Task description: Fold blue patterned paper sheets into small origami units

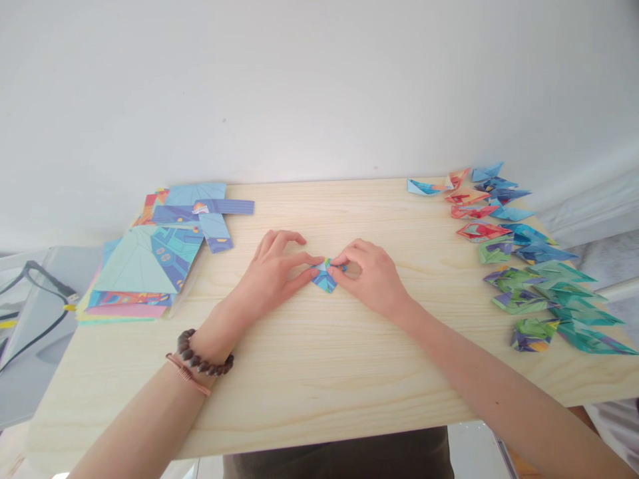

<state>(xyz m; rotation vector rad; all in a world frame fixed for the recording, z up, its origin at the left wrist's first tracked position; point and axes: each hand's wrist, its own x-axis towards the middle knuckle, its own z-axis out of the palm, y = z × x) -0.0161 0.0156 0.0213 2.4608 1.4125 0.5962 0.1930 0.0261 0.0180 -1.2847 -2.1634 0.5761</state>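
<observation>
A small folded piece of origami paper (pixel 325 278), blue with a bit of yellow-green, is held low over the middle of the wooden table. My left hand (pixel 274 269) pinches its left corner between thumb and index finger, the other fingers raised and bent. On the opposite side, the thumb and index finger of my right hand (pixel 372 276) close on the right corner. The paper's lower tip points toward me. My fingertips hide its side corners.
The wooden table (pixel 279 399) stands against a white wall. At its left lie stacked patterned paper sheets (pixel 150 259) and loose blue paper strips (pixel 214 216). Rows of folded paper boats (pixel 524 249) in red, blue and green line the right side. Cables (pixel 44 279) lie beyond the left edge.
</observation>
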